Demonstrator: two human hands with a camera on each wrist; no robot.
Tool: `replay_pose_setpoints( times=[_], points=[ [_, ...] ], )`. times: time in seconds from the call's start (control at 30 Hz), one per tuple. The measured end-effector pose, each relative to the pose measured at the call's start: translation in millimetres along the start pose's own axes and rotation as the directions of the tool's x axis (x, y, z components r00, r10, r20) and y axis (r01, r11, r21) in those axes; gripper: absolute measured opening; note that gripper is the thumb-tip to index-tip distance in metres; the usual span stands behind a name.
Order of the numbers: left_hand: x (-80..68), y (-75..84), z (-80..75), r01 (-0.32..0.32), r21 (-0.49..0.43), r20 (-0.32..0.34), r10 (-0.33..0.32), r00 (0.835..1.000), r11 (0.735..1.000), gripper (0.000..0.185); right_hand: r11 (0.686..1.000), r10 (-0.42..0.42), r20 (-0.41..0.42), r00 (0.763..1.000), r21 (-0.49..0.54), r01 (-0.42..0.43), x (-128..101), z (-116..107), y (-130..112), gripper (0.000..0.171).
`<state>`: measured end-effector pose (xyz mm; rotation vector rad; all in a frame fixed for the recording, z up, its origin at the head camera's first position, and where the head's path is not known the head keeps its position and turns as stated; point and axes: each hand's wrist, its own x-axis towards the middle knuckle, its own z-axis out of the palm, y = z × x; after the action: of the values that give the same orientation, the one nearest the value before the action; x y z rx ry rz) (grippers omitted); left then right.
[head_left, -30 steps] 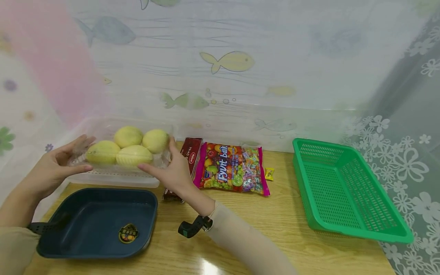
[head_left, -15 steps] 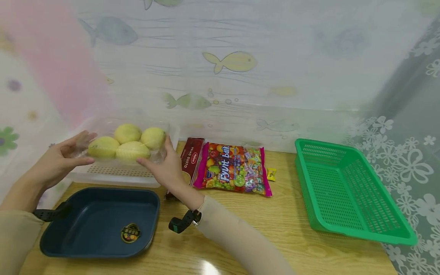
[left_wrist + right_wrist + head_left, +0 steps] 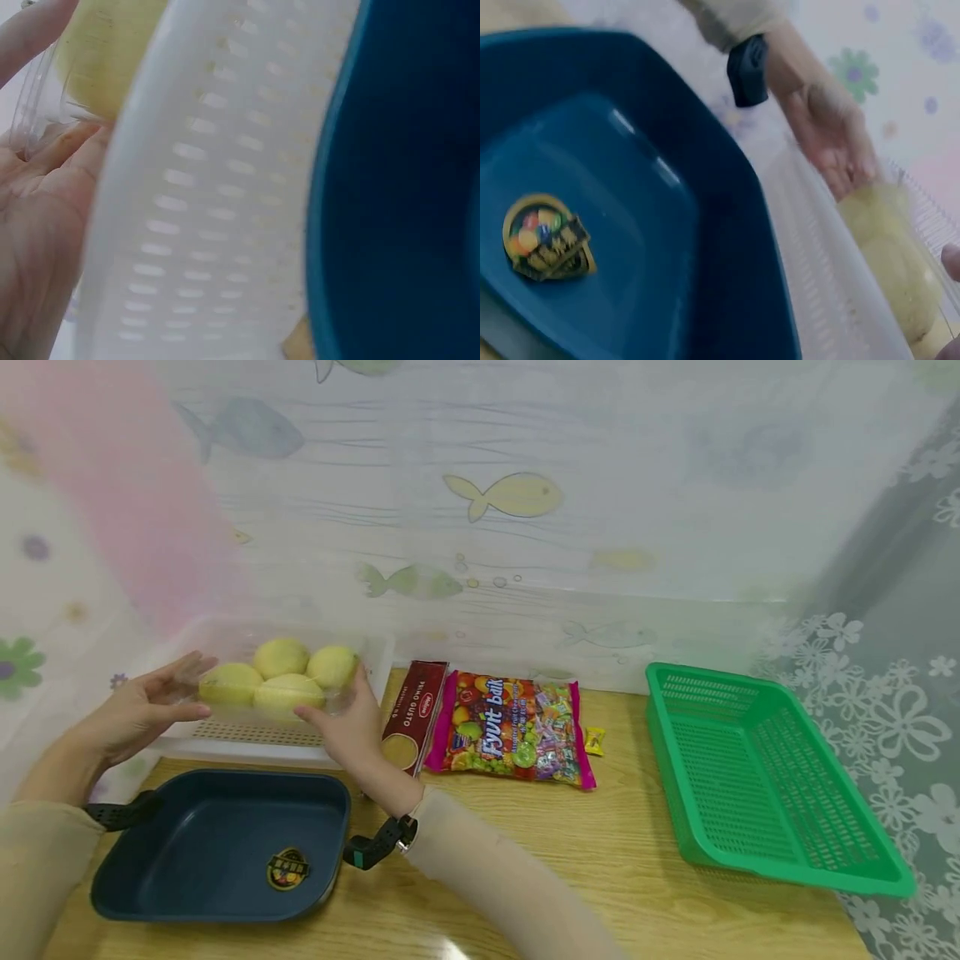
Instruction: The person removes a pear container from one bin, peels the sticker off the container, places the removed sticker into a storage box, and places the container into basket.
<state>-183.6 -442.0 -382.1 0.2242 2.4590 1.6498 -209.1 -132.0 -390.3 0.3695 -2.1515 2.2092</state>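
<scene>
A clear plastic box of several yellow mangoes (image 3: 288, 693) is held between both hands over a white perforated basket (image 3: 255, 735). My left hand (image 3: 153, 702) grips the box's left end, thumb in front and fingers behind. The right hand (image 3: 348, 722) holds the opposite end, its thumb on the front side. In the left wrist view, the palm (image 3: 45, 217) lies beside the clear box wall and a mango (image 3: 105, 60). The right wrist view shows the mangoes (image 3: 892, 262) just past the white basket's rim; only fingertips of the right hand show at its edge.
A dark blue basin (image 3: 225, 843) with a round sticker stands in front of the white basket. To the right lie a dark red spaghetti pack (image 3: 416, 710), a candy bag (image 3: 513, 731) and a small yellow wrapped candy (image 3: 594, 741). A green basket (image 3: 750, 777) stands farther right.
Both hands have moved slightly right with the mango box. It rose a little, then came down slightly over the white basket. More of the spaghetti pack shows now.
</scene>
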Motion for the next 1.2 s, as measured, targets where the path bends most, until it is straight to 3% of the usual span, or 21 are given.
replay_pose_setpoints(
  times=[0.23,0.33,0.53,0.97,1.1,1.2],
  points=[
    [5.2,-4.9,-0.1,0.042,0.072,0.009,-0.043,0.999,0.997,0.091,0.978,0.187,-0.073,0.98,0.107,-0.179,8.1,9.5,1.2,0.095],
    [5.8,-4.8,-2.0,0.09,0.081,0.016,-0.092,0.996,0.993,0.091,0.966,0.254,-0.08,0.964,0.078,-0.248,11.1,13.4,0.4,0.097],
    [11.2,-3.8,-5.6,0.174,0.096,0.035,-0.178,0.984,0.98,0.099,0.958,0.288,-0.083,0.954,0.03,-0.287,12.9,19.2,-1.5,0.1],
    [25.3,1.5,-3.5,0.253,0.118,0.021,-0.257,0.966,0.96,0.112,0.914,0.334,-0.172,0.927,-0.18,-0.363,24.7,33.1,-0.8,0.106],
    [28.7,4.3,-3.4,0.271,0.144,0.008,-0.275,0.961,0.952,0.113,0.909,0.353,-0.191,0.916,-0.161,-0.384,28.4,37.0,-0.5,0.106],
    [28.1,3.6,-1.3,0.287,0.166,0.0,-0.291,0.957,0.943,0.114,0.896,0.408,-0.19,0.893,-0.106,-0.432,29.5,39.0,3.3,0.109]
  ],
)
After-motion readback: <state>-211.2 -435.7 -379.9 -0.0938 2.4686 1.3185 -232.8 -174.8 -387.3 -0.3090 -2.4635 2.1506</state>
